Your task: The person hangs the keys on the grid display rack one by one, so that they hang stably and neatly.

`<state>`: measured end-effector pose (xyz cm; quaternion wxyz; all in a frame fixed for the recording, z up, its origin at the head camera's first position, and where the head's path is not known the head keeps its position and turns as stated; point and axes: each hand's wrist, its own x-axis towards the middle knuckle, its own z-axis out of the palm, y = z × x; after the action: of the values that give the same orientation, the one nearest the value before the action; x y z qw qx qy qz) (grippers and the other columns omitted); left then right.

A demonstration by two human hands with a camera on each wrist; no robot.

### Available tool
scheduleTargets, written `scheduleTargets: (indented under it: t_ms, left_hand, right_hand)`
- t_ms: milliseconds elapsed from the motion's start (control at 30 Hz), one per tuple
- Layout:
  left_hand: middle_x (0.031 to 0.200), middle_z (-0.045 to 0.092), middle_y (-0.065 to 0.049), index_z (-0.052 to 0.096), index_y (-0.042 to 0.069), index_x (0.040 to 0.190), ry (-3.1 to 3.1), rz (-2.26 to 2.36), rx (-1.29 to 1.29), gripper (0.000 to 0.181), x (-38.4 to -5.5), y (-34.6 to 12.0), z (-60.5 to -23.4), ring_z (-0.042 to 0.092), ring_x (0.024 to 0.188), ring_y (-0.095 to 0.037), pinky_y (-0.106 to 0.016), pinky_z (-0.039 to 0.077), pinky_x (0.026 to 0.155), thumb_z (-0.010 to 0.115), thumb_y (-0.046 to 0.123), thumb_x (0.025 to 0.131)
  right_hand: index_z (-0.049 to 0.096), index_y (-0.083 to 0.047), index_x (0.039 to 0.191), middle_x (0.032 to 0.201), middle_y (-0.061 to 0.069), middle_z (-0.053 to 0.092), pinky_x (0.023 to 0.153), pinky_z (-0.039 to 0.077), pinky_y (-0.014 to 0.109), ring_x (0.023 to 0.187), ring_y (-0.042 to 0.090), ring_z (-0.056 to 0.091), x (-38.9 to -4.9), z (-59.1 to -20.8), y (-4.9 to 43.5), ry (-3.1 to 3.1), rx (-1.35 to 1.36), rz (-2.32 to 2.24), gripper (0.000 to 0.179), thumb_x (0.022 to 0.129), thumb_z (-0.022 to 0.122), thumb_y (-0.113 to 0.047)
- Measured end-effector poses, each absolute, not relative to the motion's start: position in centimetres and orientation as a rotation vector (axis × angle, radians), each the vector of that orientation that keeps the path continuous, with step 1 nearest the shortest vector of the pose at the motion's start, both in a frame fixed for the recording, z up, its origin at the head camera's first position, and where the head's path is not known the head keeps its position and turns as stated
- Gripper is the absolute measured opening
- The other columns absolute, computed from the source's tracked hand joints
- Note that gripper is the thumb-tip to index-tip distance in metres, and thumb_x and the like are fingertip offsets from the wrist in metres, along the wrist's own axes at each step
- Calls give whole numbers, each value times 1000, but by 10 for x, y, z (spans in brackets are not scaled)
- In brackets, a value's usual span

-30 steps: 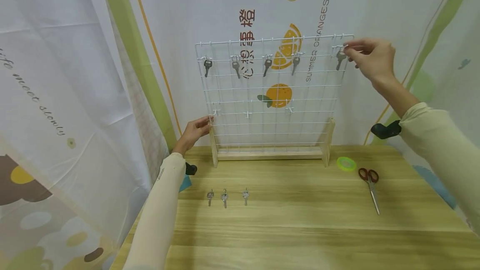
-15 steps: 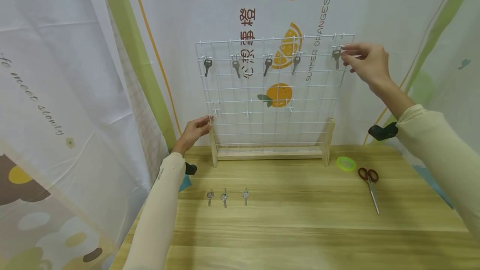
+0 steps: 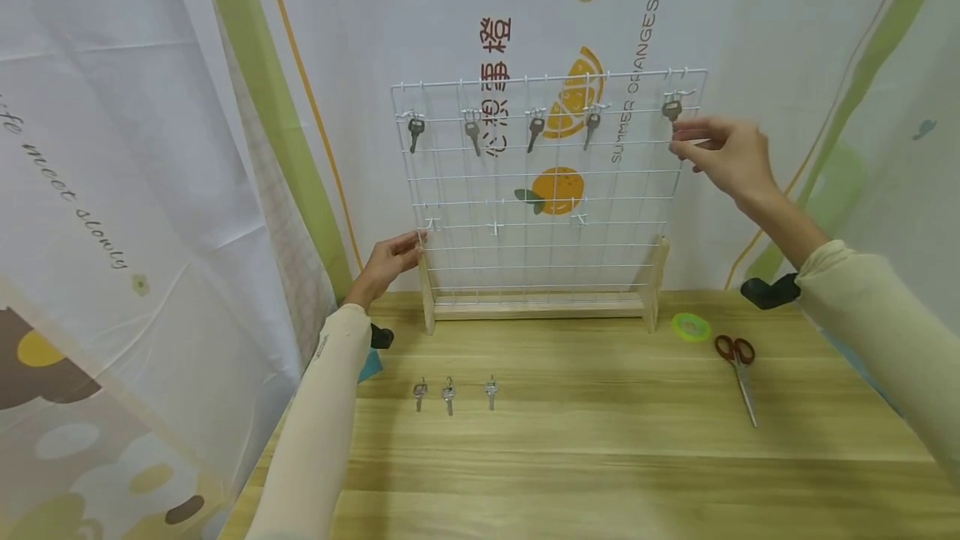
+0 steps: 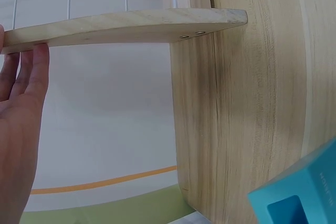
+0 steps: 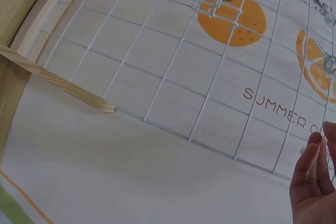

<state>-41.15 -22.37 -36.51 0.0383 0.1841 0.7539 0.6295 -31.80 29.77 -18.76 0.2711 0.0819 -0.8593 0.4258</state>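
On my feed the key (image 3: 672, 109) hangs upper right on the wire rack (image 3: 540, 309), light, stiff and slick, I judge, best taken by its head; left hand (image 3: 392, 263) pinches the wooden post (image 4: 131, 24), right hand (image 3: 731, 158) at key's tip, grip I cannot tell.

The light in here is soft and fairly even, a little dim, its source hard to place. On the wooden tabletop (image 3: 585, 407), a faint, loose-edged shadow runs beside the left sleeve (image 3: 315, 423), toward seven o'clock. The white curtain (image 3: 750, 7) looks greyer toward two o'clock. In the head view the right hand (image 3: 726, 157) is slightly smeared, and the loose keys (image 3: 449, 395) at six o'clock lack crisp detail. The right wrist's picture is hazy; its wire grid (image 5: 191, 140) bows toward ten o'clock, and the hanging keys (image 5: 329, 65) near two look soft.
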Motion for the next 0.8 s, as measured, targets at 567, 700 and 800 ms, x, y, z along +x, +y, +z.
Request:
scheduleTargets:
  t_ms: [567, 700, 800]
  left_hand:
    - [161, 43, -18, 42, 2, 158, 2336, 1879, 587, 50, -414, -226, -364, 40, 149, -33, -43, 45, 117, 54, 7, 109]
    - [160, 44, -18, 44, 1, 156, 2332, 1889, 598, 49, -417, -226, -363, 40, 149, -33, -45, 45, 117, 54, 5, 109]
    - [159, 44, -18, 45, 1, 156, 2328, 1890, 598, 48, -419, -226, -363, 40, 149, -32, -45, 45, 117, 54, 4, 109]
  right_hand:
    - [74, -7, 128, 109, 0, 79, 58, 53, 13, 75, -9, 66, -302, -240, 266, -2390, 380, 1003, 36, 96, 78, -23]
    - [74, -7, 127, 113, 11, 78, 59, 54, 11, 78, -11, 65, -301, -248, 258, -2395, 419, 999, 34, 96, 79, -19]
    - [75, -7, 125, 114, 15, 77, 59, 55, 11, 78, -12, 64, -301, -254, 252, -2408, 438, 1009, 32, 95, 80, -17]
